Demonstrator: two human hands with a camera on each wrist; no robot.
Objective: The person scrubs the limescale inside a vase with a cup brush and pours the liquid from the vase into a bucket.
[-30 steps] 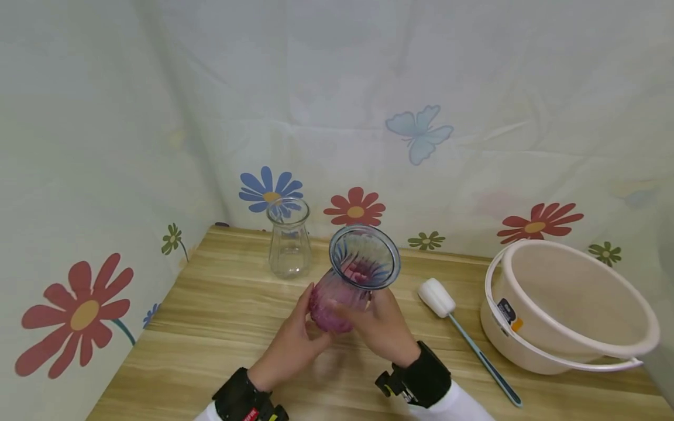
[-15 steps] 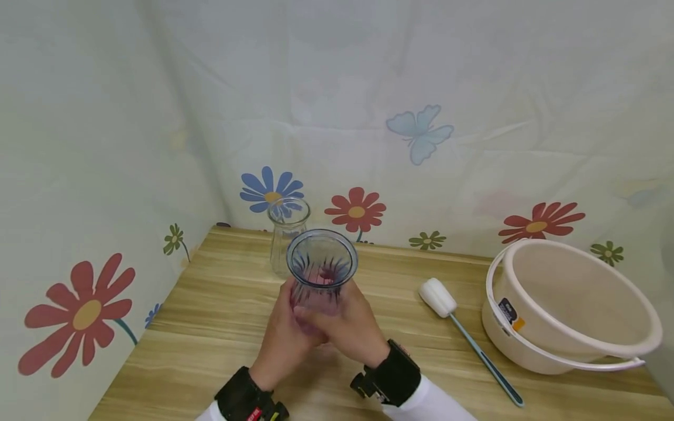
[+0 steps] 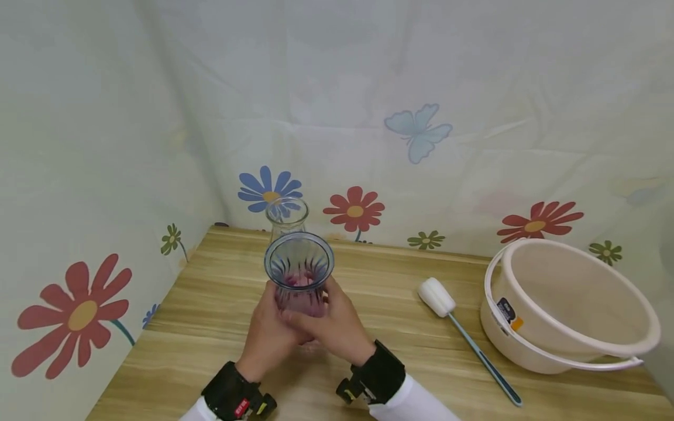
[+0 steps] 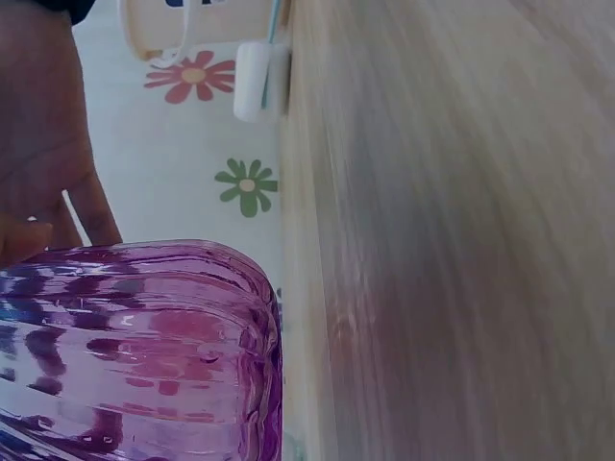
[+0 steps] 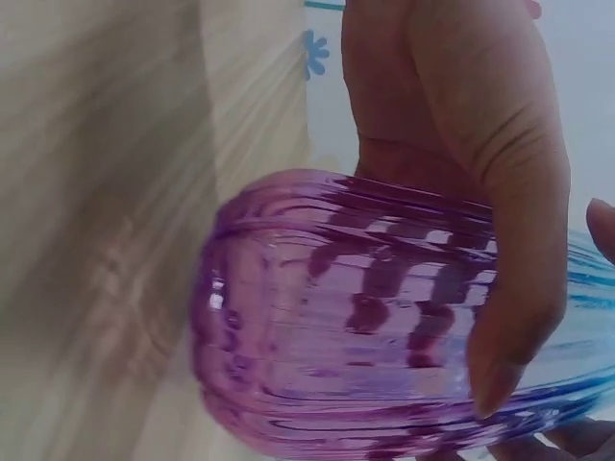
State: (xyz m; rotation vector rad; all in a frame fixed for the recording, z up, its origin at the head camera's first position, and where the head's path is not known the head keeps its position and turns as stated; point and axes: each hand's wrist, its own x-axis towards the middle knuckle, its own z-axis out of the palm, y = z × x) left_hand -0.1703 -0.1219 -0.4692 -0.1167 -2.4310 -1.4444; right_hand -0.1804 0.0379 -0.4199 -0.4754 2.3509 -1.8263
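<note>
A ribbed glass vase [image 3: 300,263], blue at its flared rim and pink-purple at the base, is held between both hands in the head view. My left hand [image 3: 270,333] grips its left side, and my right hand [image 3: 339,327] grips the right side with the thumb across the front. The vase's purple lower body [image 4: 163,355] shows in the left wrist view, its base close over the wooden table [image 4: 461,288]. In the right wrist view, a thumb curls over the ribbed glass [image 5: 288,317]. A clear glass vase [image 3: 286,211] stands behind, partly hidden by the held one.
To the right lies a bottle brush [image 3: 437,297] with a white sponge head and a long blue handle. A pale pink bucket [image 3: 505,345] with its handle lowered stands at the far right. A flower-patterned curtain [image 3: 337,146] borders the table behind and on the left.
Both hands have carried the coloured vase left, in front of the clear vase, and it has turned from tilted to more upright. The brush and bucket have stayed put.
</note>
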